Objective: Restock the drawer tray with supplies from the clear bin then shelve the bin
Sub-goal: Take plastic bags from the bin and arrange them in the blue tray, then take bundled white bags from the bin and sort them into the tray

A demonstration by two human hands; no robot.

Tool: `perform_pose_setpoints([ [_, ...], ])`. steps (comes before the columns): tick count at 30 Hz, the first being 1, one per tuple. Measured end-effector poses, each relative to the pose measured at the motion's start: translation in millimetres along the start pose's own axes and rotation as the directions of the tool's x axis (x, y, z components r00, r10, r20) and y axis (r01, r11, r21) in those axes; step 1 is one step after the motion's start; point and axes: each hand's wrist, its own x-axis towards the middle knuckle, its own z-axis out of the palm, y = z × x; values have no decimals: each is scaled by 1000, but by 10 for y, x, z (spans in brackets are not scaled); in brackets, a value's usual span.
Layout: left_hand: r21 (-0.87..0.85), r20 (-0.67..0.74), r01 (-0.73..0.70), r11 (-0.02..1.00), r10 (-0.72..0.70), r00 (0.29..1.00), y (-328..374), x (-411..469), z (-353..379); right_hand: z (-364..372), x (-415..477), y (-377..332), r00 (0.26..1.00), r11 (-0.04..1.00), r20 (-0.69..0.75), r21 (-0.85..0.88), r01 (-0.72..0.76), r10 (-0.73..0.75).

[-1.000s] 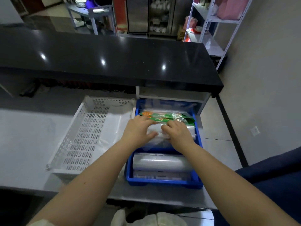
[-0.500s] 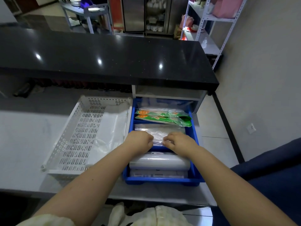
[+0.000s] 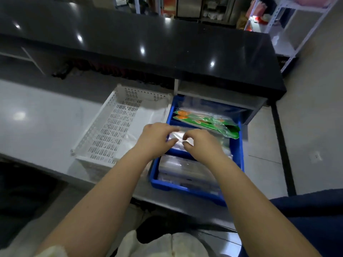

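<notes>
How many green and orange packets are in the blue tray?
2 in the blue tray's far section: rear packet; front packet beside the clear bag the left hand and right hand pinch. More may hide underneath.

The drawer tray [image 3: 239, 156] sits on the lower counter [image 3: 46, 123], its far end under the raised countertop [image 3: 148, 43] at 12 o'clock. At the tray's 9 o'clock, just beside it, stands the perforated basket [image 3: 104, 138], with a plastic sheet [image 3: 146, 123] lying in its right half. Inside the tray, printed packets [image 3: 204, 121] lie in the far compartment, a plastic packet [image 3: 178, 138] in the middle one, and long wrapped rolls [image 3: 185, 169] in the near one at 6 o'clock. The left hand [image 3: 154, 140] and the right hand [image 3: 202, 143] meet over the middle compartment, both pinching the plastic packet. Beyond the countertop, at 1 o'clock, stands a shelving rack [image 3: 289, 25]. A wall socket [image 3: 315, 156] is at the tray's 3 o'clock.
</notes>
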Motion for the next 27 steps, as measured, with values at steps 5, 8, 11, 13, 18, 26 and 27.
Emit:
perform_pose_setpoints([
  [5, 22, -167, 290, 957, -283, 945, -426, -621, -235, 161, 109, -659, 963, 963, -13, 17, 269, -268],
  [8, 20, -241, 447, 894, -430, 870, -754, -1051, -368, 320, 126, -1120, 919, 919, 26, -7, 393, -393],
  [11, -10, -289, 586, 810, -563, 774, -1184, -1601, -512, 562, 130, -1667, 865, 867, 77, 4, 498, -497],
  [13, -51, -326, 654, 755, -631, 703, -1508, -2023, -615, 771, 150, -2097, 827, 830, 81, 18, 557, -556],
  [18, -95, -421, 774, 626, -730, 539, -2465, -3191, -961, 1430, 176, -3434, 738, 742, 79, 77, 666, -671],
  [26, -189, -453, 891, 413, -842, 294, -3955, -4877, -1414, 2624, 149, -5467, 574, 605, 203, 158, 781, -793],
  [27, -204, -447, 894, 398, -851, 277, -4097, -4987, -1447, 2739, 154, -5674, 555, 590, 217, 159, 791, -803],
])
